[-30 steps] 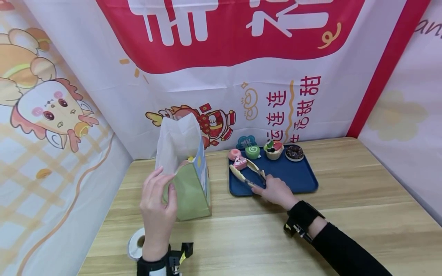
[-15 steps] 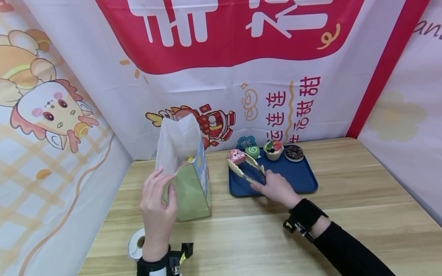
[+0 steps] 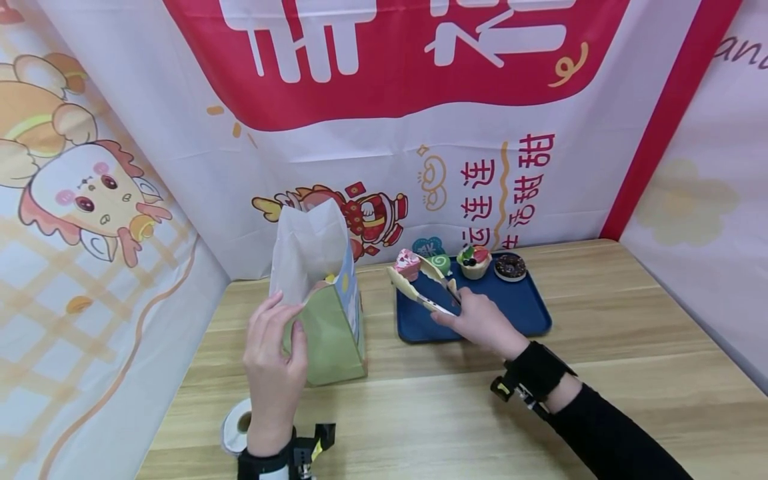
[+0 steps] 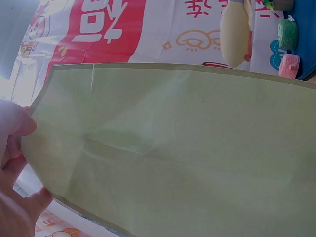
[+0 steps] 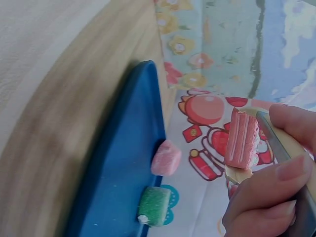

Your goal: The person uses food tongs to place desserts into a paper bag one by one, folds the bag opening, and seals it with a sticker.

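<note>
My right hand (image 3: pixel 483 323) grips a pair of tongs (image 3: pixel 411 291) with cream-coloured tips. Between the tips is a pink toy cake slice (image 3: pixel 407 264), held above the tray's back left corner; the right wrist view shows its layered side (image 5: pixel 241 138). My left hand (image 3: pixel 273 350) holds the left rim of a green paper bag (image 3: pixel 333 333), which stands upright with its white-lined mouth open. The bag's green panel (image 4: pixel 173 138) fills most of the left wrist view. Something yellow shows just inside the bag; the rest of its contents is hidden.
On the blue tray (image 3: pixel 504 307) sit a green swirl roll (image 3: pixel 441 263), a fruit tart (image 3: pixel 475 265) and a chocolate doughnut (image 3: pixel 511 267). A pink round sweet (image 5: pixel 166 158) is at the tray's edge. A white roll (image 3: pixel 234 427) lies beside my left wrist. Printed cloth hangs behind the table.
The tongs have lifted the pink cake slice up and slightly left, so that it covers the pink sweet in the head view. My left hand and the bag have stayed put.
</note>
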### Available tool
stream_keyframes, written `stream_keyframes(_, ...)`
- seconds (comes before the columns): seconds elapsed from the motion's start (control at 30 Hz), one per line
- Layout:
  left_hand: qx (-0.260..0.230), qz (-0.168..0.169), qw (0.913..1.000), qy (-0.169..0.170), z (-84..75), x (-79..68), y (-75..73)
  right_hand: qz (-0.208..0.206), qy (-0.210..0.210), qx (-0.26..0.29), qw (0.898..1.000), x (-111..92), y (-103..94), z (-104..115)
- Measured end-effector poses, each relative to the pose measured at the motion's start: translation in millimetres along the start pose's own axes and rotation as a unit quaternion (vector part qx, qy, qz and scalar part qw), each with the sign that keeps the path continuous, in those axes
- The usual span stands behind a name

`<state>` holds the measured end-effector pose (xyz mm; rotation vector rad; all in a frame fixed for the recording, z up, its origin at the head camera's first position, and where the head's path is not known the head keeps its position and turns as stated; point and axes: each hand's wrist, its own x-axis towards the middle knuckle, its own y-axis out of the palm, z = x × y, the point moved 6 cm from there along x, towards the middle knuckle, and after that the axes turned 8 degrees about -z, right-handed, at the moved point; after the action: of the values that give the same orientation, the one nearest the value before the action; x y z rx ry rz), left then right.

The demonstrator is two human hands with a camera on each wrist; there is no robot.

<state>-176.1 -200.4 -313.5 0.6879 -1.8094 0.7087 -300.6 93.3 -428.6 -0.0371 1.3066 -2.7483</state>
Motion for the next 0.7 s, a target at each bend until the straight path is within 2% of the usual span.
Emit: stream_keyframes(0.7, -0.004, 0.001, 1.0000, -0.006, -0.7, -0.1, -0.9, -0.023, -0.045, -0.003, 0.999, -13, -30.6, 34)
